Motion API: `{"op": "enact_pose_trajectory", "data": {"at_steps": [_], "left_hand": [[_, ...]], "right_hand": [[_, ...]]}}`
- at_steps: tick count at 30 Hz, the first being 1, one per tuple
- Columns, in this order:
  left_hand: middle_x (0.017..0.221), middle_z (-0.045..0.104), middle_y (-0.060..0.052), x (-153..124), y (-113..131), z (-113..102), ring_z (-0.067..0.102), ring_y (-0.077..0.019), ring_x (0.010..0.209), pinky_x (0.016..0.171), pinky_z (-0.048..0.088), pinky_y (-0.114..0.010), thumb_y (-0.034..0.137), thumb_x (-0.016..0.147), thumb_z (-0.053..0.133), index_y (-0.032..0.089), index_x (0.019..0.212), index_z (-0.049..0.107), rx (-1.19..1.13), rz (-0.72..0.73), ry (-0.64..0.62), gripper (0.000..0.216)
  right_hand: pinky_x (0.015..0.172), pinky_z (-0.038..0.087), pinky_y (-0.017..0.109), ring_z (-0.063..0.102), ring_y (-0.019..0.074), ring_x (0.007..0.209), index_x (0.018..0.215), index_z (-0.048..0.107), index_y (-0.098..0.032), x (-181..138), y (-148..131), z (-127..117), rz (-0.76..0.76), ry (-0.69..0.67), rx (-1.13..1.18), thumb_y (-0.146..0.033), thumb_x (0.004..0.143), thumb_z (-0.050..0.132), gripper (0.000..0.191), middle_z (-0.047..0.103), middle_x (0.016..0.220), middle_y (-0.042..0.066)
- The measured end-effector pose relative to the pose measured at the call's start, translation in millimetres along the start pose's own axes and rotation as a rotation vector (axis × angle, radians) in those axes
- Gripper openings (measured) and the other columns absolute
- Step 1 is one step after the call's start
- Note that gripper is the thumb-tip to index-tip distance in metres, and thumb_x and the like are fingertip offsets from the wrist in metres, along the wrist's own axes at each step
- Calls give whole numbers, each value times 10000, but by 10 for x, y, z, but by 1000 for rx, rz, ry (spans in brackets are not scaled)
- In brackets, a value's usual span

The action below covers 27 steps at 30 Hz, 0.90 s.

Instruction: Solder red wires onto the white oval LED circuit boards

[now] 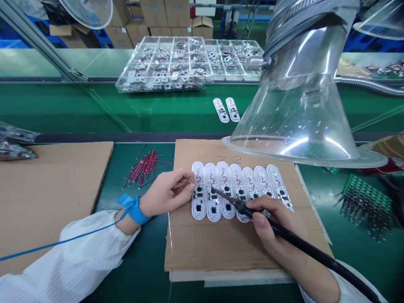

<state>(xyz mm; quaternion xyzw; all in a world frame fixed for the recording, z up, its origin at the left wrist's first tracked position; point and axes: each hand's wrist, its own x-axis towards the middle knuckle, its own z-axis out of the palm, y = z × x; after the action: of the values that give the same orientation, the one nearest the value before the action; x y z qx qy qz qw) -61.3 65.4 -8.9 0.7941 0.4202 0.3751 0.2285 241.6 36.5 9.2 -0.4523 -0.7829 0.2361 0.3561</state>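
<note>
Several white oval circuit boards (198, 206) lie side by side in a row on a cardboard sheet (221, 248). My right hand (277, 223) grips a soldering iron (241, 206), its tip over the second board from the left. Pinched between the fingers of my left hand (170, 189) is a thin solder wire (171, 240). The wire's end reaches across the leftmost board toward the iron tip; whether they touch is too fine to tell. A blue wrist strap (135, 209) circles my left wrist. Part of the boards on the right is hidden behind my right hand.
Red wires (145, 168) lie in a pile left of the boards. A clear fume hood (299, 122) hangs low at the upper right. Two boards (232, 110) rest on the shelf, near divided clear trays (164, 84). Green boards with leads (368, 195) sit at right.
</note>
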Motion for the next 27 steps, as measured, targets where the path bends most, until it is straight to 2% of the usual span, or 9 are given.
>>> {"op": "enact_pose_trajectory", "data": {"at_steps": [9, 19, 27], "left_hand": [[587, 416, 124, 2, 1, 5, 348, -57, 464, 466, 295, -173, 158, 971, 564, 206, 966, 578, -27, -58, -54, 51], [562, 351, 136, 1, -8, 36, 325, -59, 461, 474, 267, -177, 141, 968, 570, 209, 973, 582, -23, -37, -86, 69], [663, 451, 94, 16, -25, -81, 360, -58, 496, 483, 304, -182, 111, 942, 571, 217, 934, 564, 4, -12, 71, 107]], "right_hand": [[582, 541, 191, 715, 112, 630, 1013, 667, -264, 74, -49, 31, -57, 27, -55, -421, 1100, 566, 206, 750, 800, -36], [634, 568, 197, 737, 116, 686, 1023, 662, -269, 43, -27, 64, -69, 31, -22, -248, 1038, 623, 46, 753, 826, -39], [655, 597, 226, 761, 137, 707, 976, 646, -263, 43, -7, 106, -108, 46, -12, -145, 974, 629, 120, 776, 840, -29]]}}
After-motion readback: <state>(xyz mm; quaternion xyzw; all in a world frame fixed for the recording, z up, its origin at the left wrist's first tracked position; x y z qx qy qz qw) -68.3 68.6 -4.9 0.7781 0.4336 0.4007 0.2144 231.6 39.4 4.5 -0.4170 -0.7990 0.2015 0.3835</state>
